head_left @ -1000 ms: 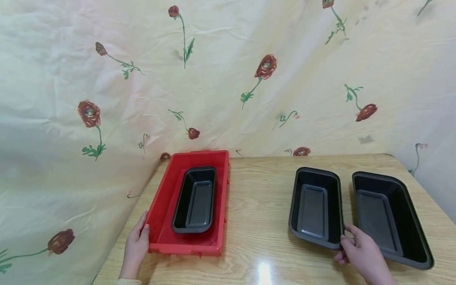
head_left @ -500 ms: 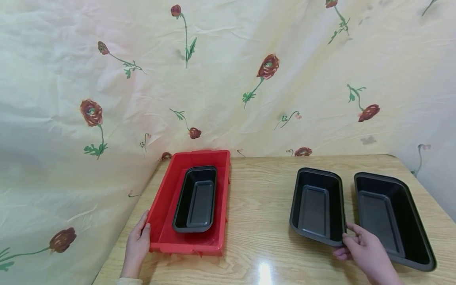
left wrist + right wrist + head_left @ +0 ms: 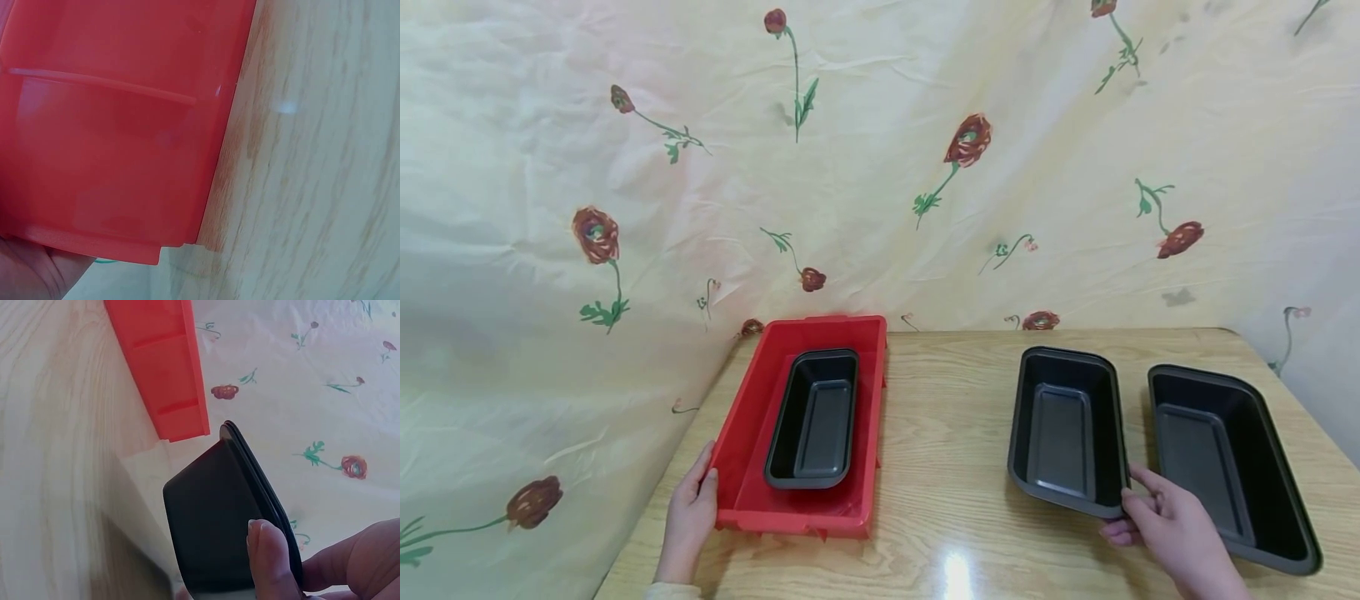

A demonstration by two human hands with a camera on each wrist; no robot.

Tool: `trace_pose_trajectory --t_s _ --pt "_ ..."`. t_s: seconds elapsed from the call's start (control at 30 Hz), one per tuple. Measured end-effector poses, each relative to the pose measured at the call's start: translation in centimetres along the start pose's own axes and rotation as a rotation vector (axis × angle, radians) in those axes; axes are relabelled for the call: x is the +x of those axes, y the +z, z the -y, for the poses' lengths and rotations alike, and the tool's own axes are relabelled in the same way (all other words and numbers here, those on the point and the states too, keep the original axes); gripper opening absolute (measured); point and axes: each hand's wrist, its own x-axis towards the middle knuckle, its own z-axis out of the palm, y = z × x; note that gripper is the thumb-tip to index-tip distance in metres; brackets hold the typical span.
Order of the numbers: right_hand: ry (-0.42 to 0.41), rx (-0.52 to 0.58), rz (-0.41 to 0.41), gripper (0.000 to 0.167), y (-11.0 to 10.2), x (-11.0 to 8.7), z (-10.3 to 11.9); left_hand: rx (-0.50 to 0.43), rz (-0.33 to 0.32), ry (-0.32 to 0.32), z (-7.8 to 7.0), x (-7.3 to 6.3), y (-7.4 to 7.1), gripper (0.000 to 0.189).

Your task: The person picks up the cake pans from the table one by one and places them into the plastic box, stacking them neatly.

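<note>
My left hand (image 3: 690, 512) grips the near left corner of a red plastic tray (image 3: 741, 467), thumb up at the rim. In the left wrist view the tray's wall (image 3: 125, 156) fills much of the picture, and part of the hand (image 3: 31, 272) shows below it. Inside the tray lies a black loaf pan (image 3: 823, 433). My right hand (image 3: 1176, 525) pinches a second black loaf pan (image 3: 1062, 442) by its near right corner. That pan (image 3: 212, 519) is tilted above the table in the right wrist view, with a fingertip on its outer wall.
Right of the held pan, a larger black loaf pan (image 3: 1198, 458) stands on the wooden table (image 3: 947, 417), close to my right hand. Behind the table hangs a cream cloth (image 3: 865, 167) with a flower print, which also runs along the left side.
The held pan's far end has risen slightly in the last half second, with my right hand still at its corner. The whole head view has drifted slightly; my left hand keeps its grip.
</note>
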Motion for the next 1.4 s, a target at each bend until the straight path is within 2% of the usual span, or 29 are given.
trace_pose_trajectory --t_s 0.43,0.93,1.4 --pt "-0.084 -0.001 0.011 0.057 0.5 -0.5 1.8 -0.021 0.006 0.006 -0.1 -0.1 0.0 0.052" --pt "-0.134 0.023 0.021 0.056 1.9 -0.6 3.7 -0.037 0.001 -0.004 -0.2 0.0 0.0 0.052" --pt "-0.258 0.101 0.066 0.053 3.8 -0.4 5.8 0.012 -0.026 0.027 0.0 -0.2 0.0 0.051"
